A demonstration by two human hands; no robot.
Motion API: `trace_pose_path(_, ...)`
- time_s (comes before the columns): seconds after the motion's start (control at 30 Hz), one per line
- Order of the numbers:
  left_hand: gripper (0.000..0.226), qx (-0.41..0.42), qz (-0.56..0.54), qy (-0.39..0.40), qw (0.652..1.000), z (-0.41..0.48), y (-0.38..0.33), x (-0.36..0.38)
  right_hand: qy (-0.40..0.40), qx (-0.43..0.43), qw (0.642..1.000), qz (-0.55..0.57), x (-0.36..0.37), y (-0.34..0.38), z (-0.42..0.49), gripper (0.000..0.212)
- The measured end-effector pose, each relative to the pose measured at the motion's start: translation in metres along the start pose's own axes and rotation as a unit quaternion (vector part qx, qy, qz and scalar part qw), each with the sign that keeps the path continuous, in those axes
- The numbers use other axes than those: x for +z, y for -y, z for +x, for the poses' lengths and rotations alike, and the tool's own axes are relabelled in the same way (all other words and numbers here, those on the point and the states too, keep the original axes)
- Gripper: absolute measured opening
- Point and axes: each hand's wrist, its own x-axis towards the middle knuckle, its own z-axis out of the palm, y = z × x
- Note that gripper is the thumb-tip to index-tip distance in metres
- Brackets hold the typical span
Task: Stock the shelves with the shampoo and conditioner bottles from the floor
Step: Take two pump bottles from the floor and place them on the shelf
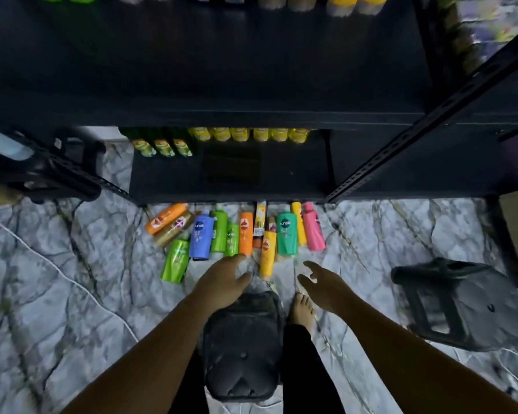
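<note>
Both arms reach down toward a row of bright bottles (287,234) lying on their sides on the marbled floor (72,294), just in front of the black shelf (231,180), whose lowest board holds green bottles (165,147) and yellow bottles (260,134) at its back. The left hand (225,280) hangs with its fingers loose and holding nothing, its fingertips near the base of an orange bottle (245,234). The right hand (322,283) is likewise slack and holds nothing, near a yellow bottle (267,255).
</note>
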Motion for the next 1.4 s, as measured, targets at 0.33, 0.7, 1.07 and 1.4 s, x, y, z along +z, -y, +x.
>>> trace_pose_path(0.33,0.056,-0.033,-0.043,-0.049,0.997,0.247,0.105,0.121,-0.036,0.023,0.997,0.065,0.074,-0.063,0.299,0.064)
trace_pose_path(0.7,0.064,0.086,-0.051,-0.101,0.99,0.446,0.086,0.213,-0.217,0.089,0.971,0.054,0.052,-0.15,0.479,0.06)
trace_pose_path(1.07,0.121,-0.047,-0.046,-0.064,0.996,0.521,0.049,0.22,-0.101,0.047,0.952,0.286,0.032,-0.193,0.535,0.105)
trace_pose_path(1.4,0.071,0.051,-0.228,-0.132,0.963,0.427,0.04,0.233,-0.154,-0.002,0.924,0.351,0.059,-0.206,0.419,0.078)
